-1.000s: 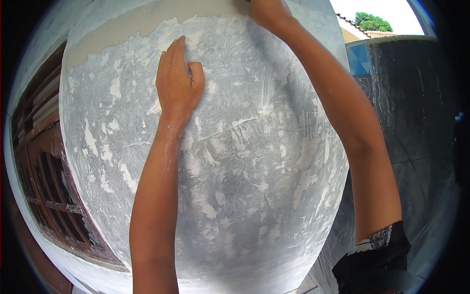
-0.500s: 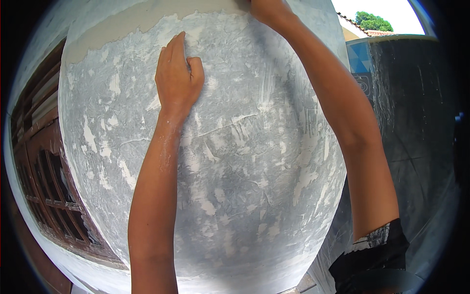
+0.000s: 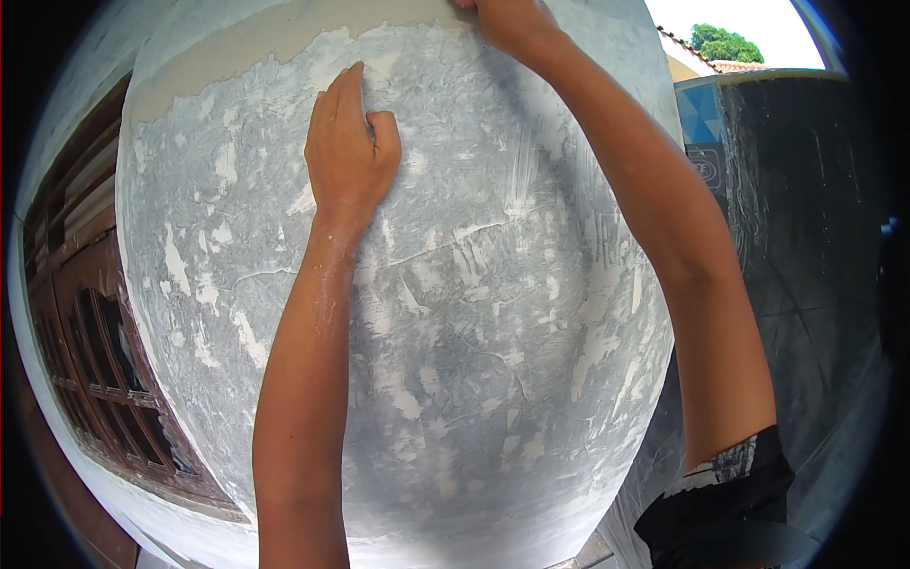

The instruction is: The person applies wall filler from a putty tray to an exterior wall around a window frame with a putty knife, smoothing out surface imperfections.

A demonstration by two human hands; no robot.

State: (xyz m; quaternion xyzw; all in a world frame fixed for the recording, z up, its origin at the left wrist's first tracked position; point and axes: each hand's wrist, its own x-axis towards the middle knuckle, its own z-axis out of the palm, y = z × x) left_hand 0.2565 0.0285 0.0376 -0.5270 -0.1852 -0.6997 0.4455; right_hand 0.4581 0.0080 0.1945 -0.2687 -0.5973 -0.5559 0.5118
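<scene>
In front of me stands a grey wall (image 3: 455, 370) with rough white patches of plaster. Against its upper middle rests my left hand (image 3: 353, 161), fingers stretched upward and held together, thumb a little apart, with nothing seen in it. My right hand (image 3: 517, 27) is raised to the top edge of the picture, near the smoother beige coat (image 3: 237, 52) along the wall's upper part. Most of its fingers are cut off by the edge, so whether it holds something cannot be seen.
To the left is a brown wooden window or door frame (image 3: 90, 313) with dark openings. A dark scuffed panel (image 3: 796, 199) with a blue patterned strip (image 3: 700, 114) stands on the right. Behind it appear a tiled roof edge (image 3: 735, 66) and a green tree (image 3: 725, 43).
My right hand has slid slightly left along the top of the wall, and a fingertip now shows at its left side. My left hand keeps its place on the wall.
</scene>
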